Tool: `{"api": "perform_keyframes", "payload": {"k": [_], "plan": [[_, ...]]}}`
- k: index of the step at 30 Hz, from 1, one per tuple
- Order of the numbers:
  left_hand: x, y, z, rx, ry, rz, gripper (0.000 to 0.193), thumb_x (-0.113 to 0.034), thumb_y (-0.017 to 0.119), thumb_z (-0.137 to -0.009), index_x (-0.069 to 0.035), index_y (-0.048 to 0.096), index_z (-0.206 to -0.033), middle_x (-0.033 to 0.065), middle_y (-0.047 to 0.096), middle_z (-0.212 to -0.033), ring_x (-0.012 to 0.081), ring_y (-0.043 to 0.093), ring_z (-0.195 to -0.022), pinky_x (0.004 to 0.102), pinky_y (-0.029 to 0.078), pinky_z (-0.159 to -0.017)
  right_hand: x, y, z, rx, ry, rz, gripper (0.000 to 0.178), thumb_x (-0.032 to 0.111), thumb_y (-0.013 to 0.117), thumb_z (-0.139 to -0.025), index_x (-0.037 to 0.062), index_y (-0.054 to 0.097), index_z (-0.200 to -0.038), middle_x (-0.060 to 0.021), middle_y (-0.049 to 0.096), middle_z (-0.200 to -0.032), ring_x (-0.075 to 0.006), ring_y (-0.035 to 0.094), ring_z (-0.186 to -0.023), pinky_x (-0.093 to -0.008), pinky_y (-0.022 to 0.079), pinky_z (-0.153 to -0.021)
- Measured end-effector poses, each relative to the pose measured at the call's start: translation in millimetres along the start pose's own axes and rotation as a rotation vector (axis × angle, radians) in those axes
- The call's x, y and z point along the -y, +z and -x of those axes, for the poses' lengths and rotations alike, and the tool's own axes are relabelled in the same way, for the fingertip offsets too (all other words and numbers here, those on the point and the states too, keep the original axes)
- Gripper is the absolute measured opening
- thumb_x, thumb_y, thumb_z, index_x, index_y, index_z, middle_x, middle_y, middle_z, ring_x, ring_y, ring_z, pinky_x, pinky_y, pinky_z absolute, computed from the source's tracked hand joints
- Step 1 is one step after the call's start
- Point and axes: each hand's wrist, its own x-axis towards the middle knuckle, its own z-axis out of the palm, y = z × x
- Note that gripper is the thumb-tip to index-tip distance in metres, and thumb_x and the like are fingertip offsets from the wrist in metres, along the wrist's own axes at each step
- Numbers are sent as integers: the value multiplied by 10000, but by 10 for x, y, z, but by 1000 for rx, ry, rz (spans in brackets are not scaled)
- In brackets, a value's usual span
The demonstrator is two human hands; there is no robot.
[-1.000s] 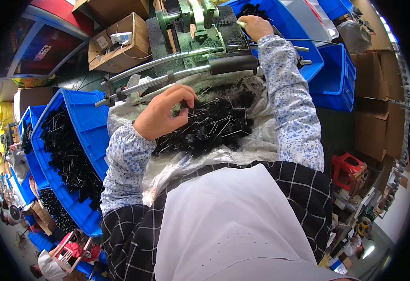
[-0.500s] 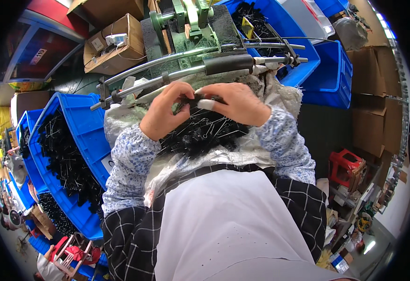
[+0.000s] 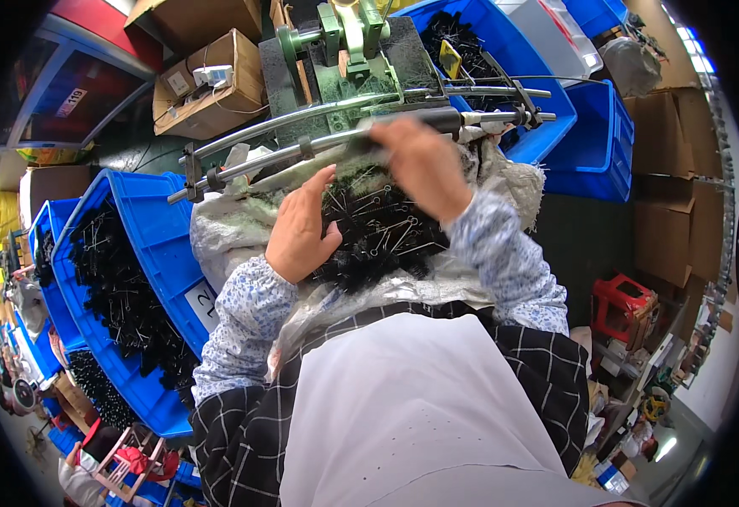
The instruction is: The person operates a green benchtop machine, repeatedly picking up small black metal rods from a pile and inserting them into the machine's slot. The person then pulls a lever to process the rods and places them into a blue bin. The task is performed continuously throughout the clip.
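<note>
A pile of small black brushes with looped twisted-wire handles (image 3: 386,224) lies on a whitish woven sack (image 3: 243,215) in front of me. Over its left edge is my left hand (image 3: 302,228), fingers stretched up and thumb apart, holding nothing. My right hand (image 3: 424,165) is raised at the far side of the pile, by the lower metal bar (image 3: 336,139) of the machine. Motion smears its fingers; a dark blur shows at their tips, and I cannot make out whether it is a brush.
Beyond the bars stands a green machine (image 3: 353,42) on a dark block. A blue crate (image 3: 154,220) heaped with black brushes is at my left; a blue bin (image 3: 593,144) stands at the right. A cardboard box (image 3: 217,93) sits far left, a red stool (image 3: 619,308) right.
The hands were together over the pile, fingertips meeting at a small dark thing. Now the right hand has moved up toward the bar, and the left has parted from it with its fingers extended.
</note>
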Motion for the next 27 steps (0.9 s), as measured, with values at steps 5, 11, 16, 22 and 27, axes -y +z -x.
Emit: {"api": "perform_keyframes", "payload": {"k": [5, 11, 16, 22, 27], "plan": [[124, 146, -87, 243, 294, -484, 565, -53, 633, -691, -125, 472, -1228, 87, 515, -1164, 265, 440, -1120, 402, 317, -947, -906, 129, -560, -202, 147, 490, 197, 123, 525, -814, 165, 620, -982, -53, 560, -822, -207, 591, -761, -335, 487, -638], [9, 203, -107, 441, 254, -416, 495, -136, 683, -683, -147, 523, -1151, 13, 556, -1086, 213, 449, -1072, 382, 293, -916, -1185, 401, -834, -146, 190, 638, 143, 178, 511, -830, 160, 648, -868, -62, 569, -868, -213, 592, -836, -358, 478, -709], [-16, 165, -125, 500, 222, -416, 509, -142, 684, -700, -150, 504, -1176, -7, 596, -941, 192, 494, -960, 360, 332, -850, -1206, 448, -872, -129, 163, 591, 169, 180, 523, -832, 178, 674, -907, -62, 570, -854, -217, 592, -832, -364, 473, -723], [-13, -23, -66, 363, 214, -365, 478, -173, 684, -730, -150, 520, -1179, 10, 608, -877, 198, 513, -866, 327, 364, -793, -1271, 464, -838, -201, 149, 562, 174, 197, 532, -846, 170, 693, -905, -65, 570, -825, -225, 594, -811, -378, 470, -732], [-123, -192, -144, 231, 227, -197, 347, -171, 673, -764, -120, 590, -1097, 34, 626, -896, 221, 517, -832, 339, 384, -782, -1263, 454, -826, -186, 138, 519, 172, 198, 537, -845, 165, 693, -910, -73, 570, -826, -228, 593, -813, -377, 473, -734]]}}
